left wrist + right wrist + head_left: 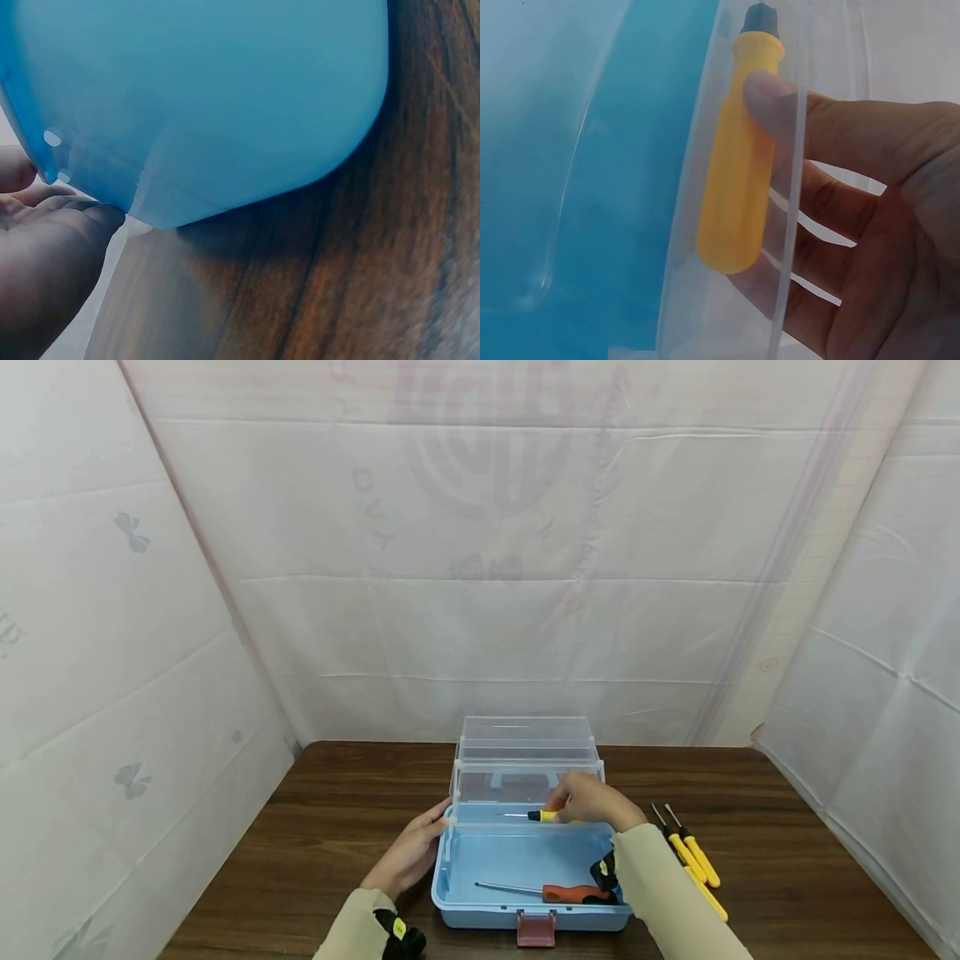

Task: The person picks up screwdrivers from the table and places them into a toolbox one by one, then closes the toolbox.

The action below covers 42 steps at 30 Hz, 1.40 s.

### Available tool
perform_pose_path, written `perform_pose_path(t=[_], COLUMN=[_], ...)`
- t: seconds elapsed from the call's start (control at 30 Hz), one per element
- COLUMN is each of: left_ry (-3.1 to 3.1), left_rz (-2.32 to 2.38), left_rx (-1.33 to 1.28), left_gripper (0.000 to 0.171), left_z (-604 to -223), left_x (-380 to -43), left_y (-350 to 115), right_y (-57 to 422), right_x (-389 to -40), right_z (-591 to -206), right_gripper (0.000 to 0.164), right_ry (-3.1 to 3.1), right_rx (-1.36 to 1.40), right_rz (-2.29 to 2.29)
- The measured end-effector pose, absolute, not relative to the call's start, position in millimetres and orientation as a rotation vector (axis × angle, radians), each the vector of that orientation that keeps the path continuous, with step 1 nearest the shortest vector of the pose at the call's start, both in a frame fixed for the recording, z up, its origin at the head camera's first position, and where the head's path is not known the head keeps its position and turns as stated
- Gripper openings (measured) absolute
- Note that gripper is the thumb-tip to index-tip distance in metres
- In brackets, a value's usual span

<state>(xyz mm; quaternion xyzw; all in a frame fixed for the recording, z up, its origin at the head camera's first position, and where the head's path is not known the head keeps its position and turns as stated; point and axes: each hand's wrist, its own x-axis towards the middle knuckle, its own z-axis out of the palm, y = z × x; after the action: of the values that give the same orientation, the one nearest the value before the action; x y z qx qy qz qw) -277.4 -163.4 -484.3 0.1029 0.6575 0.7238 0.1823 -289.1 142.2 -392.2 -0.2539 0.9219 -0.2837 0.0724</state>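
A light-blue toolbox point(517, 860) stands with its clear lid and tray point(528, 743) raised at the back. My left hand point(412, 852) holds the box's back left corner; in the left wrist view the fingers and thumb sit at the rim of the blue wall point(247, 97). Over the clear tray, my right hand point(588, 799) grips a yellow-handled screwdriver point(739, 165), whose black collar and thin shaft point left. The right wrist view shows thumb and fingers round the handle, within the tray's walls. A screwdriver with an orange and black handle point(573, 894) lies in the box's front.
Several yellow-handled screwdrivers point(702, 862) lie on the brown wooden table point(352, 777) right of the box, partly behind the right sleeve. A reddish latch point(536, 930) hangs open at the box's front. White sheeting point(450, 627) walls the back and both sides.
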Motion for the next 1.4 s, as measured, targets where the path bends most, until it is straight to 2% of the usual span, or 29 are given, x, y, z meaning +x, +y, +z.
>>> perform_pose_path(t=[1.4], left_ry=[1.858], left_rz=[2.041], left_rx=[0.305], left_gripper=[0.056], left_z=[-481.3], left_x=[-274.7], left_y=[-162.2], right_y=[151.1], right_x=[-282.2], right_z=[-388.4], right_gripper=[0.015], right_ry=[2.713], right_rx=[-0.708], right_rz=[-0.931])
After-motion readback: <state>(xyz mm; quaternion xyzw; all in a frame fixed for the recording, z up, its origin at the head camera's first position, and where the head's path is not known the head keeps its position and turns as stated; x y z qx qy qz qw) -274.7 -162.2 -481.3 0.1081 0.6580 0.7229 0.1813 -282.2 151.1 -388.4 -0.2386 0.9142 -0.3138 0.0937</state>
